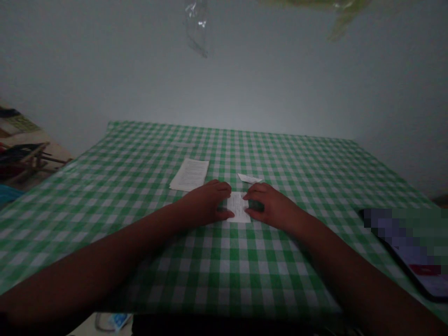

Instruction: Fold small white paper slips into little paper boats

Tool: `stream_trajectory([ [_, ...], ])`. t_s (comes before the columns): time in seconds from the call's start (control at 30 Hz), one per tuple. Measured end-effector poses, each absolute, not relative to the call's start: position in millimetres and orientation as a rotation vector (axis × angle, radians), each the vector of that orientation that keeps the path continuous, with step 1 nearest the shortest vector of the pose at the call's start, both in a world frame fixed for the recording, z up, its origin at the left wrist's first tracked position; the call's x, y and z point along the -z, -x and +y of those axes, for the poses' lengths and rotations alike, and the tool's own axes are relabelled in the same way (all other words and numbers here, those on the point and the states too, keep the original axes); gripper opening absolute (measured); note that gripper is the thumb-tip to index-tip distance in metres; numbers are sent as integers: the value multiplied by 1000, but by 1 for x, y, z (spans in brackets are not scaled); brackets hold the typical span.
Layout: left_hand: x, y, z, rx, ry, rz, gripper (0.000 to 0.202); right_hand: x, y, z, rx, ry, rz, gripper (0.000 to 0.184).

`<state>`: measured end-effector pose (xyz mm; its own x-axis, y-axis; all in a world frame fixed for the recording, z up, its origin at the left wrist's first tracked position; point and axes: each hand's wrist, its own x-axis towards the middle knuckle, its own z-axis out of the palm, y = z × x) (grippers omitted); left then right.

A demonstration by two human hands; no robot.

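A small piece of white printed paper [238, 208] lies on the checked tablecloth between my hands. My left hand [209, 201] holds its left side, thumb at the near corner and fingers by the far corner. At the opposite side my right hand [269, 204] holds the paper the same way, its thumb and fingertips on the right edge. Just beyond the right fingers is a folded, pointed piece of printed paper [249, 178]. A stack of printed sheets [191, 174] rests past my left hand, its near edge close to the knuckles.
Green-and-white checked cloth [224, 261] covers the table, which meets a pale wall [231, 88]. At the right edge lies a phone [402, 254], its screen blurred out. A faint whitish strip [184, 145] lies farther back. Clear plastic [196, 25] hangs on the wall.
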<state>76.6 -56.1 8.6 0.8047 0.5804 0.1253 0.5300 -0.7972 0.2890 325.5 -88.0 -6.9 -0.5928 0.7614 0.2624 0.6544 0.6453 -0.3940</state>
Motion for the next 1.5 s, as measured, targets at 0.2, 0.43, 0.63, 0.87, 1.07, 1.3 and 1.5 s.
stream_trajectory([
  [0.2,-11,-77,-57,-300,-2714,890,46,0,-326,-97,-377,1144,-2490,30],
  [0.43,-11,-79,-57,-270,-2731,897,48,7,-316,-85,-322,1403,-2325,10],
  [0.63,-12,-79,-58,-280,-2746,898,45,6,-305,-83,-204,1639,-2182,9],
  [0.87,-13,-78,-58,-275,-2734,899,45,8,-298,-80,-125,1823,-2078,18],
  [1.07,-13,-76,-60,-278,-2702,938,47,-1,-314,-82,-295,1612,-2168,11],
  [1.3,-15,-77,-63,-311,-2712,898,51,-14,-322,-97,-705,1341,-2299,12],
  [1.5,-17,-79,-66,-260,-2691,901,45,-13,-314,-97,-603,1449,-2338,13],
])
